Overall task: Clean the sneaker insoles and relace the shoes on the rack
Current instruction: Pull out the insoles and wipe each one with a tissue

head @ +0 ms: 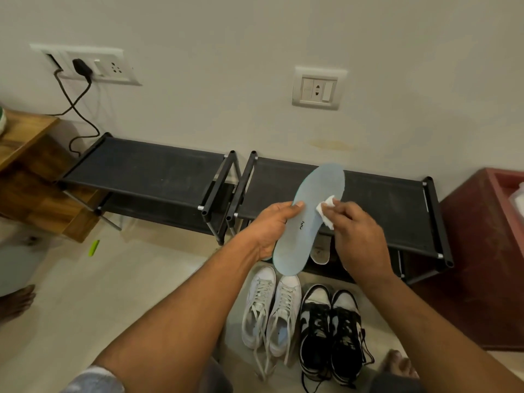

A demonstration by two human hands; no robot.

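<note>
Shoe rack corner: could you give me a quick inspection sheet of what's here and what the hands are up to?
Surface: two black shoe racks side by side against the wall, top shelves bare; pale tiled floor.
Job's things: light blue insole held above the right rack; white sneakers and black-and-white sneakers on the floor, laces loose; another insole on the lower shelf.
Clutter: green marker-like object on the floor.
Hands: left hand grips the insole's edge; right hand presses a white wipe on it.
Cables: black charger cable from the wall socket.
Surroundings: wooden furniture left, red-brown cabinet right.
</note>
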